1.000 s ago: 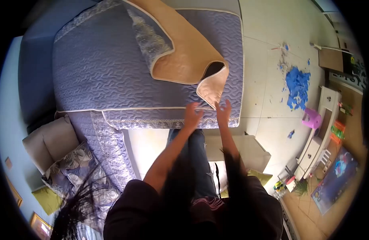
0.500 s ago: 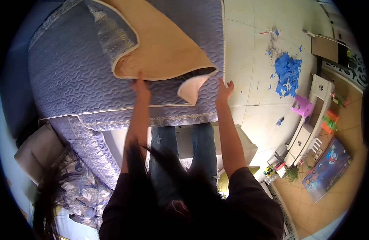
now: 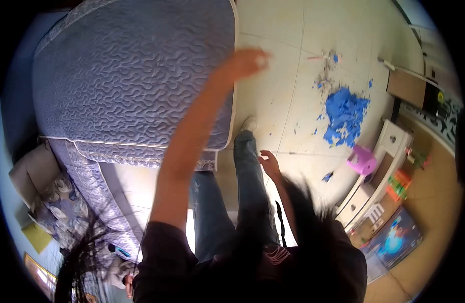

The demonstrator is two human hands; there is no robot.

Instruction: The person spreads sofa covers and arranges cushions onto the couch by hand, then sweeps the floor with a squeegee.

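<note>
A blue-grey quilted cover point(image 3: 126, 76) with pale edging lies spread over a wide piece of furniture on the left. My left arm reaches across it, and my left hand point(image 3: 247, 62) is just past the cover's right edge, over the floor. That hand is blurred by motion; its fingers look loosely apart and nothing shows in them. Lower down, my right hand point(image 3: 270, 164) hangs beside my jeans leg point(image 3: 250, 171), fingers apart and empty. The tan sheet seen earlier is out of view.
Blue scraps point(image 3: 346, 116) litter the pale tiled floor. Beyond them are a purple stool point(image 3: 362, 160), a white drawer cabinet point(image 3: 392, 139) and a board with a cartoon picture point(image 3: 394, 242). Patterned cushions point(image 3: 61, 202) lie at lower left.
The tan sheet that lay folded over the quilted cover has gone from view. My left hand has swung forward and right; my right hand has dropped to my leg. The view has shifted right.
</note>
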